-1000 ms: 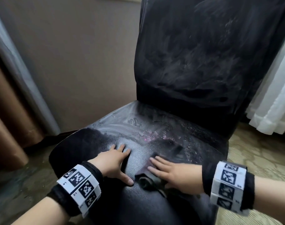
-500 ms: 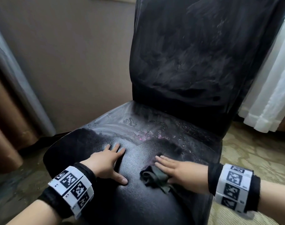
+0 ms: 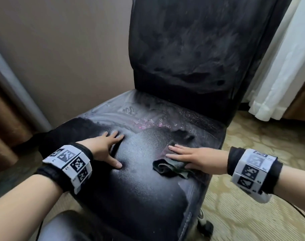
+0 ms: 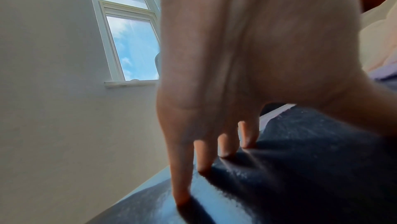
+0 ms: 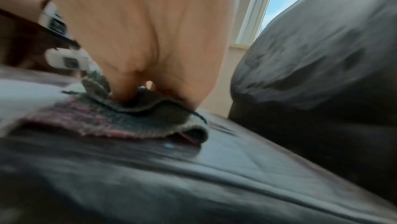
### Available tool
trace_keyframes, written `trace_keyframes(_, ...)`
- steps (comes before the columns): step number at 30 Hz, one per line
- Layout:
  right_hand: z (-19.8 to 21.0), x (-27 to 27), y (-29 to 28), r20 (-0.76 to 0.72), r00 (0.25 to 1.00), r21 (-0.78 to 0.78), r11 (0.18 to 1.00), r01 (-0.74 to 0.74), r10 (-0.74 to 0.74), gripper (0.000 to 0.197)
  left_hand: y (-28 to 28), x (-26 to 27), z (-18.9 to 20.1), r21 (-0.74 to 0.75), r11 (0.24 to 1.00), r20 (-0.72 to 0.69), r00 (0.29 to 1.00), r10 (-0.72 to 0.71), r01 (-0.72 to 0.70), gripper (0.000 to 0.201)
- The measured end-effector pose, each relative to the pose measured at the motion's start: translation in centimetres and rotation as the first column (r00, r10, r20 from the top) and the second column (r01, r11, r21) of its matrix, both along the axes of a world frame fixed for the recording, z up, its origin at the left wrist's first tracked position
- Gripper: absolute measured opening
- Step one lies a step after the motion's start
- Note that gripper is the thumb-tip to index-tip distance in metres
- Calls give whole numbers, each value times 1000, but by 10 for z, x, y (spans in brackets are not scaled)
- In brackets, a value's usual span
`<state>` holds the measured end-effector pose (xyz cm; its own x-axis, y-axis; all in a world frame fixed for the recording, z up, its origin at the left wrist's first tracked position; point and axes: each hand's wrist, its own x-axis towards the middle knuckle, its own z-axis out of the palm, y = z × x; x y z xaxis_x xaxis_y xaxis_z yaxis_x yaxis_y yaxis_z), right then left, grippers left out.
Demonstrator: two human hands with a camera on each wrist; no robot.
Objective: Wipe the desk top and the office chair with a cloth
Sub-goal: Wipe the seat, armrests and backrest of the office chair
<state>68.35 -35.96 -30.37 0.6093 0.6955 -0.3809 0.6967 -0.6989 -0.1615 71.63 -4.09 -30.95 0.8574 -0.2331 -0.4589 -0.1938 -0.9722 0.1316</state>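
Note:
A black leather office chair fills the head view, its seat dusty grey toward the back and darker at the front, its backrest smeared with dust. My right hand lies flat with straight fingers on a dark, crumpled cloth at the seat's right side; the right wrist view shows that cloth bunched under the palm. My left hand rests flat on the seat's left half with fingers spread, and its fingertips press into the leather.
A beige wall stands behind the chair on the left. White curtains hang at the right. Patterned carpet lies around the chair, and a chair castor shows below the seat's right front.
My right hand has slid the cloth rightward across the seat, away from my left hand. The left hand stays planted on the seat. The head view has shifted slightly.

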Motion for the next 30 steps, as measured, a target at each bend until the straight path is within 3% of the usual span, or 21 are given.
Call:
trace_keyframes(3, 0, -8, -9, 12, 999, -45, 998, 53, -53, 55, 1, 1, 2, -20, 1000, -21, 1000, 4, -4, 114)
trace_keyframes(5, -7, -36, 2, 47, 998, -25, 999, -45, 46, 60, 1, 3, 2, -16, 1000, -24, 1000, 6, -7, 115)
trace_keyframes(7, -19, -68, 20, 80, 992, 93, 990, -103, 96, 69, 2, 4, 3, -2, 1000, -22, 1000, 5, -5, 115)
trace_keyframes(11, -43, -73, 19, 235, 972, 386, 919, -79, -15, 63, 4, 6, 5, 22, 1000, -27, 1000, -4, 4, 114)
trace_keyframes(16, -45, -45, -18, 183, 959, 459, 882, 110, -215, 70, 2, 9, 7, 46, 999, -50, 999, 12, -9, 112)
trace_keyframes(22, -72, -109, 16, 396, 917, 483, 838, -255, 50, 39, 4, 10, 5, 52, 999, -40, 999, 1, 1, 113)
trace_keyframes(24, -70, -96, 2, 389, 921, 507, 833, -223, 10, 38, 5, 10, 6, 56, 998, -43, 999, -5, 7, 113)
trace_keyframes(27, -67, -79, -14, 385, 905, 581, 809, -86, -180, 41, 5, 11, 5, 41, 999, -50, 999, -3, 5, 114)
trace_keyframes(30, -79, -100, 2, 455, 880, 583, 793, -178, -136, 37, 5, 13, 5, 44, 999, -57, 998, -4, 7, 114)
